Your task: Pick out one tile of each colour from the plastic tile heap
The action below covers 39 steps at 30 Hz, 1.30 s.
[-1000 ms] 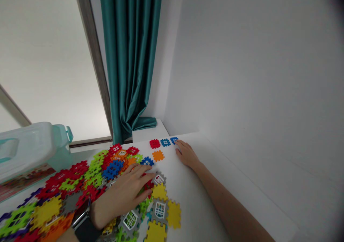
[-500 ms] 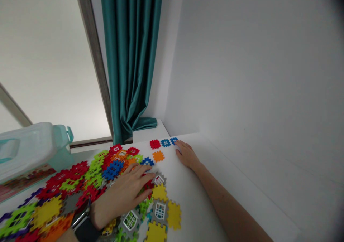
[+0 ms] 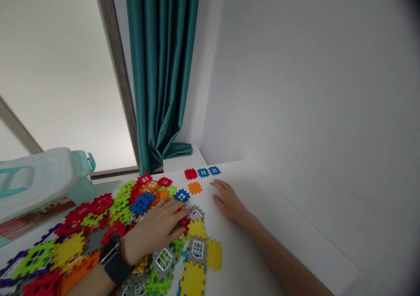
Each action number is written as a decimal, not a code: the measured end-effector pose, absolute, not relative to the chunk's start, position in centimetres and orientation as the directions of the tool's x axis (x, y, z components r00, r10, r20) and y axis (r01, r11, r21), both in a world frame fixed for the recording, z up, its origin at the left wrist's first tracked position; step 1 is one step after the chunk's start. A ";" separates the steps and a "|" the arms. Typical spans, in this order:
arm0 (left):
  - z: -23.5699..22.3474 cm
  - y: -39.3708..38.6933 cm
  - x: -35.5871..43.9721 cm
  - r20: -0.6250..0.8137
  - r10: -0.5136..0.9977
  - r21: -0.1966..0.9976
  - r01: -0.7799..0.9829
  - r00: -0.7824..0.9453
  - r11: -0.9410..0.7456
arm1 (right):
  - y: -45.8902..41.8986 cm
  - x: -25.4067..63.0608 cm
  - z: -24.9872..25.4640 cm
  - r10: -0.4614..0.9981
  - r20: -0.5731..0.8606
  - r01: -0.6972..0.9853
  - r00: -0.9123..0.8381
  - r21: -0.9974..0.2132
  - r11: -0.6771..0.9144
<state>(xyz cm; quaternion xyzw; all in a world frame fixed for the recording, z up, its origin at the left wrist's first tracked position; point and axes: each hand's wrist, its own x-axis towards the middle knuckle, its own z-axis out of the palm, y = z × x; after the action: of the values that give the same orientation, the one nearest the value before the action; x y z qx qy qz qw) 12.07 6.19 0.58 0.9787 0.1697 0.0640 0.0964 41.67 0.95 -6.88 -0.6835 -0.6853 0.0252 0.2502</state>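
Left hand (image 3: 154,231): pressing palm-down on the heap of plastic waffle blocks (image 3: 141,204), fingers spread, no pinch showing
Right hand (image 3: 229,202): resting palm-down on the white table (image 3: 262,252), fingers loosely spread, just beside an orange block (image 3: 195,188)
Blocks: lying toward the table's left edge, a short red-and-blue row (image 3: 202,172) sitting along the far edge

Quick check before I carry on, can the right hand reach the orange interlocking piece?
Probably yes. The right hand rests close beside the orange interlocking piece, with its fingertips pointing toward it, and no other piece lies between them on the white tabletop.
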 end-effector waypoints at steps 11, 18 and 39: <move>-0.1 5.0 11.8 0.032 0.279 0.250 0.263 0.960 -0.932 | -6.8 32.9 -6.5 0.965 0.238 0.871 -0.114 -0.444 0.213; 0.2 5.0 10.4 0.073 0.305 0.233 0.281 0.950 -0.931 | -6.5 29.7 -6.9 0.962 0.230 0.932 -0.147 -0.293 0.212; 0.9 5.2 7.4 0.180 0.396 0.212 0.357 0.901 -0.910 | 2.7 33.3 -5.3 0.898 0.355 0.915 -0.261 -0.205 0.347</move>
<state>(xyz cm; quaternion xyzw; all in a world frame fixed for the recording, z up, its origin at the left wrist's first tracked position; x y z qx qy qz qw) 7.37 5.20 0.86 0.9709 0.1939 0.1101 0.0870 33.31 2.73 -5.34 -0.5710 -0.7937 -0.0208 0.2087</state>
